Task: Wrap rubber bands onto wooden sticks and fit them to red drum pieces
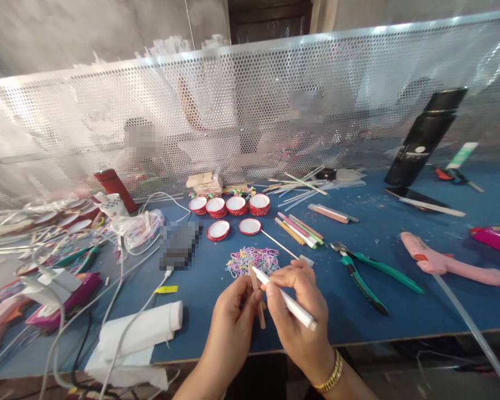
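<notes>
My left hand [232, 315] is closed on a thin wooden craft stick [262, 318], pinching it near its middle. In my right hand [302, 303] is a white marker [294, 309], gripped like a pen, its tip at the upper end of the stick. Both hands are close together over the front of the blue table. Just beyond them lies a pile of pastel rubber bands [250, 260]. Behind the pile are two red-rimmed white discs, one of them a single disc [218, 230], and several stacks of discs [236, 205].
Coloured markers [298, 229] lie past my hands. To the right are green-handled pliers [369, 278], a pink glue gun [450, 261] and a black bottle [425, 136]. A phone [185, 244], white roll [139, 328] and cables occupy the left. A perforated metal screen [250, 111] stands behind.
</notes>
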A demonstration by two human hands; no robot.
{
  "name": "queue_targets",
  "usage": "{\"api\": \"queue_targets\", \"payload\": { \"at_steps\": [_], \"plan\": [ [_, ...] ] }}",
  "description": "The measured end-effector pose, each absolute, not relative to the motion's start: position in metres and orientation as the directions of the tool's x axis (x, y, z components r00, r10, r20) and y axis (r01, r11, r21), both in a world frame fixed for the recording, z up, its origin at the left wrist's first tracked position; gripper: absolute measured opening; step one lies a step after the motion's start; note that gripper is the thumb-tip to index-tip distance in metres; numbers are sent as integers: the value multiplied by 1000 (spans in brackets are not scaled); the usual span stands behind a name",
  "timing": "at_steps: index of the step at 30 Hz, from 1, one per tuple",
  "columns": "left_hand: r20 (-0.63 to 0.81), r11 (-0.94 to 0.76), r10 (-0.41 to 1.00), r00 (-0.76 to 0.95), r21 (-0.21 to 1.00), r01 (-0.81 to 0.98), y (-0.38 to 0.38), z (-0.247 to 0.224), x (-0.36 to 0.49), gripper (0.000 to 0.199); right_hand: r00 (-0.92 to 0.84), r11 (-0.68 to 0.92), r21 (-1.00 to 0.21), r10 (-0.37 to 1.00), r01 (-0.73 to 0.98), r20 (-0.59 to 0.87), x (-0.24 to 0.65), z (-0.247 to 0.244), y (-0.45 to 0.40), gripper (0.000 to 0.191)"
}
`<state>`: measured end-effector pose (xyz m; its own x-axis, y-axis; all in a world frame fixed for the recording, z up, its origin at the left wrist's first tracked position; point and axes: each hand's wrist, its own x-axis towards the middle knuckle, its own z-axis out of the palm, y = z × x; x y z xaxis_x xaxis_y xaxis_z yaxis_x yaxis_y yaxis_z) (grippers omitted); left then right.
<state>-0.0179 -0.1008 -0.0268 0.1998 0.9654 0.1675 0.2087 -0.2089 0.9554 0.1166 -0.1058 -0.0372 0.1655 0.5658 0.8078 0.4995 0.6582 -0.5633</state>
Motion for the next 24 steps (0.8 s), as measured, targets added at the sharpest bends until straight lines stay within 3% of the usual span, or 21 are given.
{"api": "queue_targets", "payload": {
  "at_steps": [18,24],
  "plan": [
    [157,-201,966,205,956,212,-99,-26,-18,28,197,637,-567,557,522,807,117,-37,-107,9],
    [177,-214,963,202,960,180,-101,-23,-16,28,135,662,-566,584,492,800,116,-36,-107,9]
  ]
}}
